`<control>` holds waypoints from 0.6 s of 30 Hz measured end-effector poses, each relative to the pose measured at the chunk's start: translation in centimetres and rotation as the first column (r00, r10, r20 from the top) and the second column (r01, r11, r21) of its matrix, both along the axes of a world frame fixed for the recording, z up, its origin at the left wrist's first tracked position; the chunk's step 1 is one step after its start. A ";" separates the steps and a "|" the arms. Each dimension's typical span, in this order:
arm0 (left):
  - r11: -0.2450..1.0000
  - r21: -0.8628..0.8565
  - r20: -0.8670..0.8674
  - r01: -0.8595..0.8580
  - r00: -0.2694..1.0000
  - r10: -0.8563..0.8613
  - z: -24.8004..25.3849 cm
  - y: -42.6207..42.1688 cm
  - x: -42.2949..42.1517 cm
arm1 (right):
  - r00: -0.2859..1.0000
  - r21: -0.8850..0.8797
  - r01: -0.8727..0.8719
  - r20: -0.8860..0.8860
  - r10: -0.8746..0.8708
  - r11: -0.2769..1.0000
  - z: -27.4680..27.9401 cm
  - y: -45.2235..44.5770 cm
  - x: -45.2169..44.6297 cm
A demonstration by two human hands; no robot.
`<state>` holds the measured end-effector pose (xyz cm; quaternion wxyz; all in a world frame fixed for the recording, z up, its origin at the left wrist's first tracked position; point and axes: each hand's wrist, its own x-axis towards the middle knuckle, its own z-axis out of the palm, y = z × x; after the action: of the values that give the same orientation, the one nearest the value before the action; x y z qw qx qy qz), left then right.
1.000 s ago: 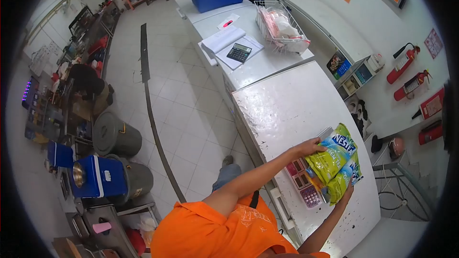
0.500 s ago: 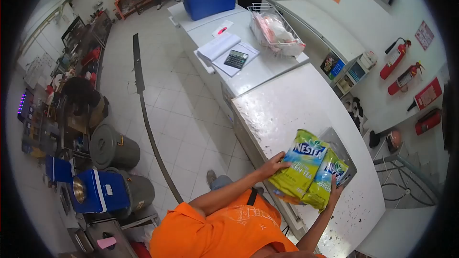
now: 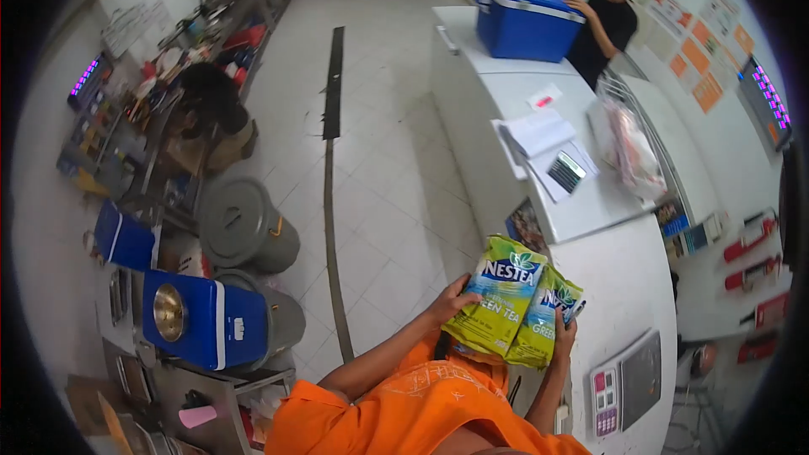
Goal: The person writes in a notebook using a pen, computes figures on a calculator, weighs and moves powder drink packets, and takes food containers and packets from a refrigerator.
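Two green Nestea packs are held up side by side in front of my orange shirt, past the counter's left edge. My left hand (image 3: 455, 297) grips the left edge of the larger-looking pack (image 3: 495, 299), thumb on its front. Around the right edge of the other pack (image 3: 539, 324), my right hand (image 3: 565, 335) is closed. Something orange shows under the left pack. On the white counter (image 3: 611, 286) to the right lies a scale (image 3: 625, 383) with a pink keypad.
Farther along stand an open notebook (image 3: 539, 135), a calculator (image 3: 566, 170), a wire basket (image 3: 625, 147) and a blue cooler (image 3: 527, 21), touched by a person in black. At left are grey bins (image 3: 244, 223), another blue cooler (image 3: 202, 320) and a crouching person.
Both packs have been lifted off the scale and carried left, away from the counter, in my two hands. The view has swung left, and the scale is now uncovered.
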<state>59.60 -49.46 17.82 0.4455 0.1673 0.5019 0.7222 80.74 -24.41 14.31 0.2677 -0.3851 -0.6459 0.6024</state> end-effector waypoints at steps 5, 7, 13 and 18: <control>0.965 -0.009 -0.020 -0.263 0.965 0.263 -2.2 -6.7 -11.5 | 0.973 -0.173 -0.216 0.045 0.227 0.961 4.0 -4.6 -18.3; 0.917 -0.009 0.000 -0.399 0.917 0.399 -3.6 -9.0 -15.9 | 0.932 -0.140 -0.318 0.134 0.336 0.938 5.3 -6.6 -26.2; 0.662 -0.149 -0.104 -0.735 0.677 0.729 -6.3 -14.6 -31.2 | 0.788 -0.100 -0.596 0.119 0.604 0.797 0.4 -10.3 -52.9; 0.449 -0.259 -0.047 -0.855 0.476 0.878 -0.3 -21.9 -43.0 | 0.534 -0.245 -0.813 0.052 0.844 0.529 2.4 -18.5 -74.1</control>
<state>16.65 -71.38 17.56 0.0546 -0.2029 0.5808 0.7865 6.65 -42.89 16.75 -0.1435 -0.1031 -0.7097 0.6820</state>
